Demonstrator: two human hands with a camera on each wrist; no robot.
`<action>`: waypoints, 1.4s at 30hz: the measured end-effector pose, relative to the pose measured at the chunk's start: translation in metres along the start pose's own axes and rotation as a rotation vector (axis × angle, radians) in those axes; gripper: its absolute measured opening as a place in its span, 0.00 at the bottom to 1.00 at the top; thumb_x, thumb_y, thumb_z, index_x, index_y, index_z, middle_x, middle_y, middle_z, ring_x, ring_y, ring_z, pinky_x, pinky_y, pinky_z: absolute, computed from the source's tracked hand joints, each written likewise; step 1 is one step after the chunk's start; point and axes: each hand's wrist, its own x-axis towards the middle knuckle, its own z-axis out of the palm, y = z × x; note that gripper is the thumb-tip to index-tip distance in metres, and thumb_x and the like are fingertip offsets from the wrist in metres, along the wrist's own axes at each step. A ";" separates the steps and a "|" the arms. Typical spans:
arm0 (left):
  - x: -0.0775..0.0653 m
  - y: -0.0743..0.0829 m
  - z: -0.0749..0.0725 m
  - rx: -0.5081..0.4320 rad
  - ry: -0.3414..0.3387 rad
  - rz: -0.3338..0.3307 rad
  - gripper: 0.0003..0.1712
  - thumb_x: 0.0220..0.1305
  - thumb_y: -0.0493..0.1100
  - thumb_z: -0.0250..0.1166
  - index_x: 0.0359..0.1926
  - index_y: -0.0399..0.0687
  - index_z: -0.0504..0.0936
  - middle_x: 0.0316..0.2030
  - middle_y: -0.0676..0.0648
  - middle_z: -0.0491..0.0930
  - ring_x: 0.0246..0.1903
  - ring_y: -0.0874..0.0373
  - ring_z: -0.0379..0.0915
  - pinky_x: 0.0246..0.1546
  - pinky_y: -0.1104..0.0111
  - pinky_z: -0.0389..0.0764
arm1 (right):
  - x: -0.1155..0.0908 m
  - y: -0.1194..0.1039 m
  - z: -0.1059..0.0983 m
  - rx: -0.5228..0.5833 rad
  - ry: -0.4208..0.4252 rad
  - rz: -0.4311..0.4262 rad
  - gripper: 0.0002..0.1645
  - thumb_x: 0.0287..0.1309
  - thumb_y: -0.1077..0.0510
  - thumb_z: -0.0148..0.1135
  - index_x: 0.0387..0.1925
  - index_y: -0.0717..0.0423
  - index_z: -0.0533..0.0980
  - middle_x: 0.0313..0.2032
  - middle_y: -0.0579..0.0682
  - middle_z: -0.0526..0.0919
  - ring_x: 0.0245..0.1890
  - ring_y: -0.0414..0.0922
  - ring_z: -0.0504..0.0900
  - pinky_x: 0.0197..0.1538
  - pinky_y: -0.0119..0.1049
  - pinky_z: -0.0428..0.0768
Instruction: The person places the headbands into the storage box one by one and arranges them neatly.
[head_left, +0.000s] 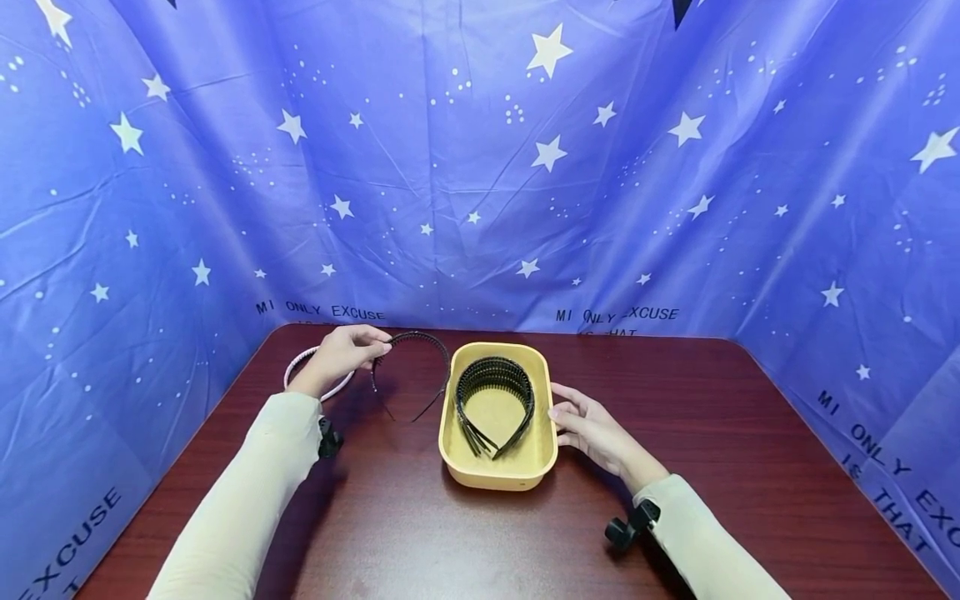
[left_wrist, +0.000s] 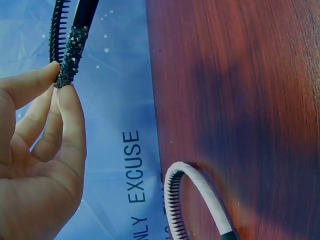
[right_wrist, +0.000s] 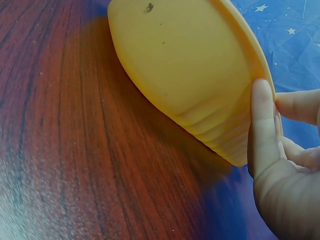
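Observation:
My left hand (head_left: 341, 357) pinches a thin black toothed headband (head_left: 417, 335) between thumb and fingertips. It is held up left of a yellow plastic bin (head_left: 498, 479), its open ends pointing down. In the left wrist view the pinched part of this headband (left_wrist: 75, 47) glitters with dark stones. Several black toothed headbands (head_left: 495, 367) lie nested together inside the bin. My right hand (head_left: 596, 429) touches the bin's right side, thumb (right_wrist: 262, 107) laid against the outer wall near the rim. A white headband (left_wrist: 202, 187) with dark inner teeth lies on the table beneath my left hand.
The dark red wood-grain table (head_left: 637, 375) carries the bin near its middle. A blue star-printed cloth (head_left: 480, 167) hangs behind and along both sides of the table. Black wrist cameras (head_left: 633, 527) are strapped at both sleeves.

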 end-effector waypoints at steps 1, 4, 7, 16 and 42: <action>0.000 0.001 0.001 -0.012 -0.001 -0.001 0.18 0.67 0.38 0.66 0.54 0.30 0.81 0.45 0.34 0.84 0.41 0.45 0.82 0.44 0.53 0.84 | 0.000 0.000 0.000 0.001 0.000 0.000 0.40 0.70 0.67 0.54 0.76 0.66 0.48 0.43 0.56 0.77 0.36 0.43 0.82 0.39 0.35 0.83; 0.001 0.002 0.004 -0.052 -0.002 -0.014 0.18 0.66 0.37 0.66 0.54 0.30 0.81 0.46 0.33 0.83 0.43 0.46 0.81 0.45 0.52 0.83 | 0.000 -0.001 0.000 0.005 0.000 0.000 0.41 0.70 0.67 0.55 0.76 0.66 0.48 0.43 0.56 0.77 0.36 0.43 0.82 0.39 0.35 0.83; 0.003 0.004 0.007 -0.076 -0.008 -0.032 0.18 0.67 0.37 0.66 0.55 0.32 0.81 0.48 0.32 0.82 0.43 0.49 0.80 0.44 0.55 0.84 | 0.000 -0.001 -0.001 0.005 -0.003 -0.001 0.41 0.69 0.67 0.55 0.76 0.67 0.47 0.43 0.56 0.77 0.36 0.43 0.82 0.39 0.35 0.83; 0.008 0.013 0.021 -0.088 -0.037 0.005 0.20 0.67 0.38 0.66 0.59 0.37 0.81 0.48 0.33 0.82 0.43 0.49 0.80 0.43 0.54 0.84 | -0.001 -0.001 -0.001 0.008 -0.008 -0.001 0.41 0.69 0.67 0.55 0.76 0.67 0.47 0.43 0.57 0.77 0.36 0.43 0.82 0.40 0.35 0.83; 0.015 0.037 0.073 -0.198 -0.093 0.028 0.18 0.64 0.36 0.67 0.55 0.36 0.83 0.40 0.40 0.84 0.34 0.53 0.81 0.42 0.49 0.84 | -0.001 0.000 -0.002 0.006 -0.014 -0.014 0.41 0.70 0.66 0.55 0.76 0.68 0.46 0.44 0.57 0.78 0.36 0.43 0.82 0.39 0.35 0.83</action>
